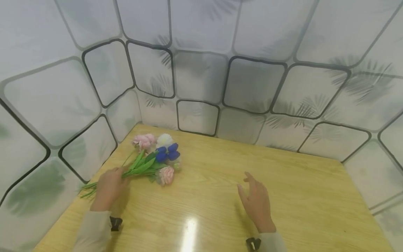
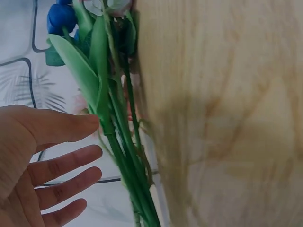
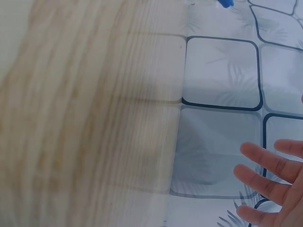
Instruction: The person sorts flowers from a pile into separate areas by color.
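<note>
A bouquet of artificial flowers [image 1: 145, 166] lies at the left of the table, its green stems pointing toward the near left. Its blooms include blue tulips [image 1: 168, 152], a white flower [image 1: 164, 140], a pink flower [image 1: 145, 141] at the back and a pale pink one [image 1: 166, 175] in front. Over the stems is my left hand [image 1: 110, 185]; in the left wrist view its thumb tip overlaps a green leaf [image 2: 78, 68], and the other fingers are spread beside the stems [image 2: 135, 184]. My right hand [image 1: 256, 203] hovers above the table's right half, fingers loosely spread, holding nothing.
The wooden table [image 1: 214, 196] meets a patterned wall covering [image 1: 198, 117] behind and on both sides. A bright light reflection falls on the near middle of the tabletop. Each wrist wears a small black device [image 1: 115, 223] by the sleeve.
</note>
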Demonstrator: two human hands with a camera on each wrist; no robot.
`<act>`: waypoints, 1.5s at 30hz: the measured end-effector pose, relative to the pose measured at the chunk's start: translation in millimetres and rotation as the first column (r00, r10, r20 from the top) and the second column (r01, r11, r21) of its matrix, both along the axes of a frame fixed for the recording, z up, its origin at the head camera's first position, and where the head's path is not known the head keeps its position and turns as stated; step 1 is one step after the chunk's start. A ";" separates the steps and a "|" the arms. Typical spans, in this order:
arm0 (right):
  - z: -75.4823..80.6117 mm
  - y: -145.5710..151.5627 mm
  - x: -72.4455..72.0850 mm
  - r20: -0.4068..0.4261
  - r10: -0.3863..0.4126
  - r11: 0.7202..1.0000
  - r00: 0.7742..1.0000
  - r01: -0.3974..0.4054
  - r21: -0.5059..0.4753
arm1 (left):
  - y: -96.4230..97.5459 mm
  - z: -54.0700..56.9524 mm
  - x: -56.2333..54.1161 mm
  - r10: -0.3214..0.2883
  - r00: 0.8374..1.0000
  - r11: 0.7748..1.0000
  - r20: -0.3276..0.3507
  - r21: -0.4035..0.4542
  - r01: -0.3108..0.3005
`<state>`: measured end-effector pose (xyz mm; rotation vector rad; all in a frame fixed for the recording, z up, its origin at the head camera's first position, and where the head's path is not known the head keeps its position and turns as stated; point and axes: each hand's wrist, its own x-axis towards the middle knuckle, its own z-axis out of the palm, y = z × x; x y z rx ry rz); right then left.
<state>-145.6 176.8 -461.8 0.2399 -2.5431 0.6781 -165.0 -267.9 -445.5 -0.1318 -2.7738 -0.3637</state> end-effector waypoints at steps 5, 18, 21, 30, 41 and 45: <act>-1.9 1.8 -0.9 0.006 0.000 1.000 1.000 0.000 -0.003 | -4.2 -5.3 -2.0 0.010 0.998 1.000 0.065 0.005 -0.010; -2.0 2.8 -0.5 0.023 -0.002 1.000 1.000 0.002 -0.007 | -16.5 -12.4 -12.8 0.029 0.998 0.999 0.060 -0.037 -0.027; -2.4 2.8 -0.6 0.020 -0.003 1.000 1.000 0.003 0.001 | -16.9 -12.1 -12.9 0.027 0.999 1.000 0.046 -0.018 -0.026; -0.5 1.9 -0.7 0.031 -0.001 1.000 1.000 0.001 -0.006 | -13.7 -10.5 -12.6 0.032 0.996 0.997 0.084 0.065 -0.037; -2.3 1.7 -2.2 -0.002 0.011 1.000 1.000 -0.011 0.001 | -2.3 0.7 -19.0 -0.009 0.994 0.995 -0.112 0.094 0.020; -0.7 0.8 -2.7 -0.007 0.011 1.000 1.000 -0.011 0.003 | 7.2 10.5 -23.0 -0.015 0.987 0.992 -0.158 0.123 0.035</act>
